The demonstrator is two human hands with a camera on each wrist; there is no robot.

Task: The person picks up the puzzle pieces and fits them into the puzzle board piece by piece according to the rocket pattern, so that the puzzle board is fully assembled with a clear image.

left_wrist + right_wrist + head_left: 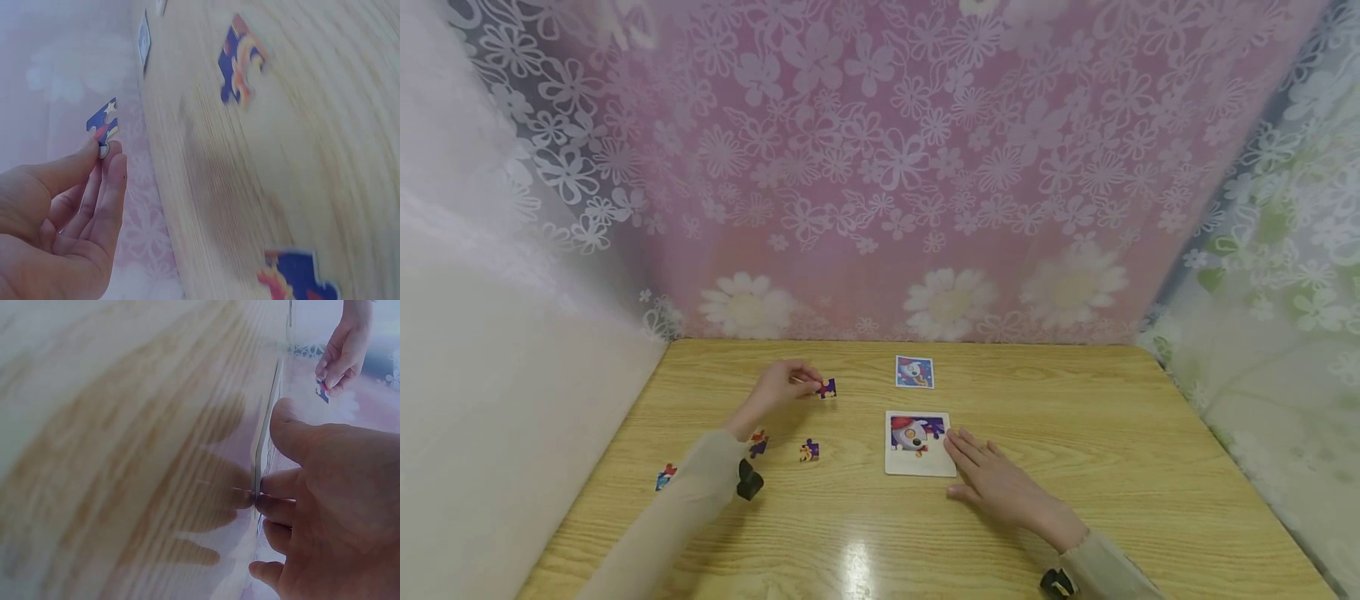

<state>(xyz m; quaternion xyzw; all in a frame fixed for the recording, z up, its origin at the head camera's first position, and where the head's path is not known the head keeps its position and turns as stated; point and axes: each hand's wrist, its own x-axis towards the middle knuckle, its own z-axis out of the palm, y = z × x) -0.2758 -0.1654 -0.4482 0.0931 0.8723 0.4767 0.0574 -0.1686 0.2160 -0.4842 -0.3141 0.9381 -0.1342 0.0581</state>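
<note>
Held piece: a small dark-blue cardboard jigsaw piece with red patches and a cream star [828,388], raised above the table [1060,383], left of its middle and near its far edge.
Left hand: the left hand [778,390] pinches the piece by one side between thumb and fingertips, most of it left exposed.
Right hand: the right hand [1000,487] lies with fingers extended and slightly apart, tips touching the right side of a white square puzzle board [920,466].
Fitting it well: best, I judge, to carry the piece low and level, match its straight side to the board's frame, align knobs with notches, then press flat while the right hand steadies the board.
Piece direction: it juts from the fingertips toward the table's right edge; nearly square, so no clear long axis. In the left wrist view its straight side slants along the upper left, a notch opposite.
Board direction: sides roughly parallel to the table's edges; the filled part lies toward the far edge, bare white toward the near edge.
</note>
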